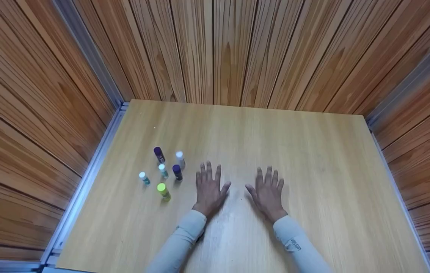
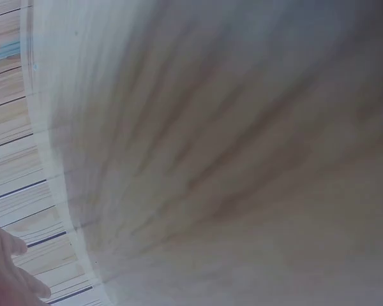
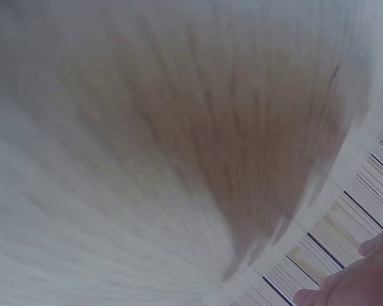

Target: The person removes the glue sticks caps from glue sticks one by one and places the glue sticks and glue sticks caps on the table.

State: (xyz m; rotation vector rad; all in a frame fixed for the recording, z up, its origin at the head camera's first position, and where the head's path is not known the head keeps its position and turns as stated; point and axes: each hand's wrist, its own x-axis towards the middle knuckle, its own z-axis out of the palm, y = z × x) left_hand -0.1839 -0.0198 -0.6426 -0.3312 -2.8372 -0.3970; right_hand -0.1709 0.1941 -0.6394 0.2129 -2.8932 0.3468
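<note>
Container labels (image 1: 178,176) too small to read, sleeves (image 1: 179,240) cut off

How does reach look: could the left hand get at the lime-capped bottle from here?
Probably yes: the left hand holds nothing, and only bare tabletop shows between it and the lime-capped bottle.

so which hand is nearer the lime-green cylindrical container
Left. The left hand is right of the lime-green cylindrical container; the right hand is farther right, past the left hand.
</note>
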